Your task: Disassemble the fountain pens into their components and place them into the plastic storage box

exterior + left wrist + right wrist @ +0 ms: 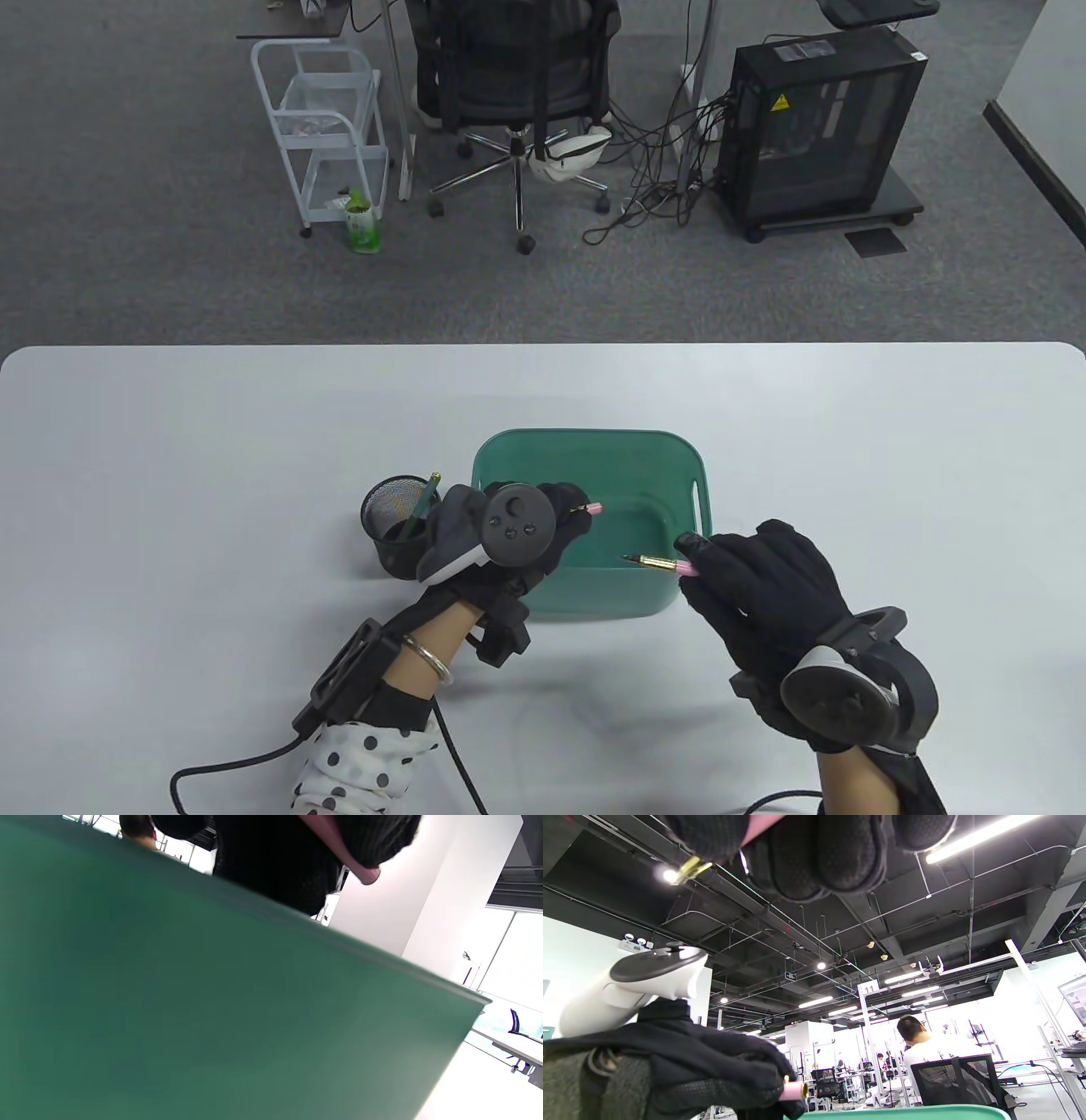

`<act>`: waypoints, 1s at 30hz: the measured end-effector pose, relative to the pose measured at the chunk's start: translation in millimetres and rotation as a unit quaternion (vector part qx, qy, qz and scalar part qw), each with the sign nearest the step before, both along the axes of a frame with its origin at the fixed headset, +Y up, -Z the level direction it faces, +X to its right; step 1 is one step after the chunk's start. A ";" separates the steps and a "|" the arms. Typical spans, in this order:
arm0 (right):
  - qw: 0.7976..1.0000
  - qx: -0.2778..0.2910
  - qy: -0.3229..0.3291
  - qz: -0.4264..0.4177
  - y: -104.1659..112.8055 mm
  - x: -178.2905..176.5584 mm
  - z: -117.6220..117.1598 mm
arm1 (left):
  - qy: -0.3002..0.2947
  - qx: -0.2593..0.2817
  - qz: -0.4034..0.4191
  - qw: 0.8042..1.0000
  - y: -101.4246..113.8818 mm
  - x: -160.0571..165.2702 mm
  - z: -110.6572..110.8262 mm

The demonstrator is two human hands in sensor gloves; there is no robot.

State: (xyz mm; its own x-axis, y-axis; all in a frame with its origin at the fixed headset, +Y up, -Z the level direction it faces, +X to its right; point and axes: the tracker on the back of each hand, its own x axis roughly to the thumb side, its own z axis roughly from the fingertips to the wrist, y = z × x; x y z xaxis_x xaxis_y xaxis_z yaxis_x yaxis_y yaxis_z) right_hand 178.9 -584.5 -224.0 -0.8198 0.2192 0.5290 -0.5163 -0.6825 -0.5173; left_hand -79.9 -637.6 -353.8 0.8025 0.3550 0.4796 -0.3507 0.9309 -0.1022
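A teal plastic storage box (509,450) stands at the middle of the white table. My left hand (556,518) hovers over the box's left rim and grips a pink pen part (593,509) whose end pokes out to the right; the same pink pen part (339,853) (793,1091) shows in both wrist views. My right hand (704,564) is at the box's right front corner, pinching the pink pen body with its gold nib section (653,562) pointing left over the box. The nib section (691,868) also shows gold beneath my fingers in the right wrist view.
A black mesh pen cup (392,525) with a green pen (422,505) stands just left of the box, close to my left hand. A black cable (237,760) trails from my left wrist. The box wall (212,1005) fills the left wrist view.
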 end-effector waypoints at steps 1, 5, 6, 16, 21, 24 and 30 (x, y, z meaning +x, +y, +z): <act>1.000 0.000 0.000 -0.001 0.0 0.1 0.0 | 0.002 -0.002 -0.002 1.000 -1.7 -0.2 -0.9; 1.000 0.000 0.000 -0.002 0.2 0.7 -0.2 | 0.007 -0.008 -0.010 1.000 -6.8 -0.5 -4.0; 1.000 0.000 0.000 -0.003 0.2 0.6 -0.2 | 0.008 -0.009 -0.011 1.000 -7.7 -0.5 -4.6; 1.000 -0.004 0.002 0.000 0.2 0.3 -0.7 | 0.017 -0.014 -0.028 0.999 -18.8 1.1 -9.2; 1.000 -0.004 0.001 -0.001 0.4 0.7 -0.9 | 0.019 -0.016 -0.030 0.999 -18.9 1.1 -9.1; 1.000 -0.005 0.002 0.000 0.2 0.4 -1.2 | 0.020 -0.016 -0.030 0.999 -18.9 1.1 -8.9; 1.000 -0.007 0.002 0.002 0.0 -0.2 -1.5 | 0.017 -0.012 -0.025 0.999 -19.8 0.5 -8.5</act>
State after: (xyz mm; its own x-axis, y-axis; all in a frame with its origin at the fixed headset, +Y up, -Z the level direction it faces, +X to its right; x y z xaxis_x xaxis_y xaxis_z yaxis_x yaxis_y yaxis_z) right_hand 178.7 -584.5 -225.5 -0.8181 0.2238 0.5298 -0.5162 -0.6919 -0.5047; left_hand -79.3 -657.4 -362.3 0.8355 0.3246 0.4434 -0.3069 0.9450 -0.1134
